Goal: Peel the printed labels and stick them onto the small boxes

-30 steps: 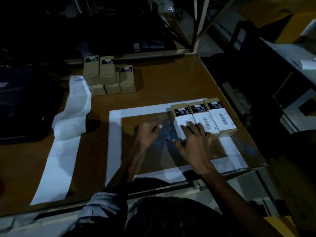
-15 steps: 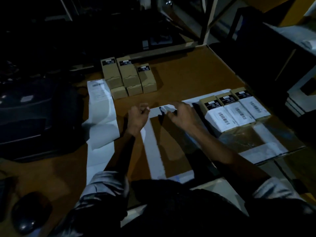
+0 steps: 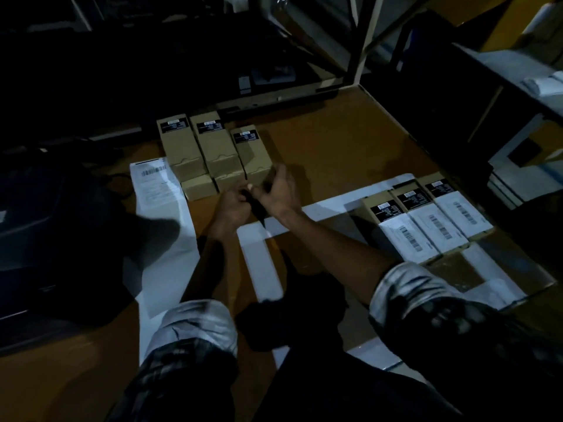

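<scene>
Several brown small boxes [image 3: 213, 153] with black stickers are stacked at the back of the brown table [image 3: 335, 153], without white labels. Three labelled boxes [image 3: 429, 226] lie side by side at the right. A white label strip [image 3: 158, 190] with a printed barcode label runs down the left. My left hand [image 3: 233, 207] and my right hand [image 3: 281, 193] are close together just in front of the stack, both with fingers curled. My right hand's knuckles are next to the rightmost stacked box. In the dim light nothing shows in either hand.
A dark printer [image 3: 45, 226] sits at the left by the strip. White tape [image 3: 259, 260] marks a rectangle on the table. Metal shelf posts [image 3: 362, 41] rise behind the table and a shelf with paper [image 3: 539, 83] stands at the right.
Both hands have left the labelled boxes at the right and moved left and back to the unlabelled stack. My head has turned left with them.
</scene>
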Tool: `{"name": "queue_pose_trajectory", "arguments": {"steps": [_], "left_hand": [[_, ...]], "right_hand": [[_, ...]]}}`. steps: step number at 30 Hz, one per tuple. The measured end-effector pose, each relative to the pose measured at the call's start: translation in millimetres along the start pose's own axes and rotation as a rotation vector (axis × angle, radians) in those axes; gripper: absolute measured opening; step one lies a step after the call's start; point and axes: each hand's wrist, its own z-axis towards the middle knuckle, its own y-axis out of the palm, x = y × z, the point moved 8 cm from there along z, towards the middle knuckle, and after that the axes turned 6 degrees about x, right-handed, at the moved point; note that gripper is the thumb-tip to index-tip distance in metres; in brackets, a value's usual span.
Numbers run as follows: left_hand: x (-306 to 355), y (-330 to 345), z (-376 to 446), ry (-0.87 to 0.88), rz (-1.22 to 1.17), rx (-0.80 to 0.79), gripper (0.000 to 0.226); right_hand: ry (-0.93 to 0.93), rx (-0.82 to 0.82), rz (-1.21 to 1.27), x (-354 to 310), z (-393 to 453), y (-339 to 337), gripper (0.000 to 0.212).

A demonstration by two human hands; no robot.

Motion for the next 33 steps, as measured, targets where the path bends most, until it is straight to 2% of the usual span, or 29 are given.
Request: {"name": "queue_pose_trajectory", "arguments": {"steps": [2,8,12,17,22,25,29,31,33], "left_hand": [[0.8,3.0,-0.3,0.054,-0.009,-0.054,0.046],[-17.1,0.6,3.7,-0.012,-0.123,-0.070,0.064],[-15.6,-0.3,0.6,-0.031,-0.138,-0.024,0.055],[-12.7,-5.1,-12.2,-0.040,-0.255,0.054,0.052],[-6.3,-18.1,-31.3,-0.047,-0.381,0.157,0.047],[1.0,-18.6,-47.5,-0.062,-0.353,0.118,0.048],[13.4,-3.9,-74.3,-0.064,-0.264,-0.027,0.056],[22.1,4.9,-93.3,-0.040,-0.218,-0.087,0.049],[28.9,8.5,-111.1,-0.005,-0.202,-0.075,0.037]], "right_hand": [[-0.005,0.044,-0.033,-1.0,8.8,6.5,0.083],[-0.030,0.099,-0.171,-7.1,19.5,11.5,0.080],[-0.040,0.086,-0.239,-12.8,22.9,6.4,0.075],[-0.031,0.116,-0.157,-10.8,3.3,-12.9,0.072],[-0.022,0.186,-0.044,0.4,-60.7,-56.4,0.072],[0.055,0.231,0.035,14.9,-108.1,-86.7,0.078],[0.111,0.265,0.117,26.4,-160.9,-122.4,0.082],[0.100,0.263,0.172,28.2,-181.5,-136.0,0.083],[0.106,0.231,0.214,33.7,-196.5,-146.2,0.088]]}}
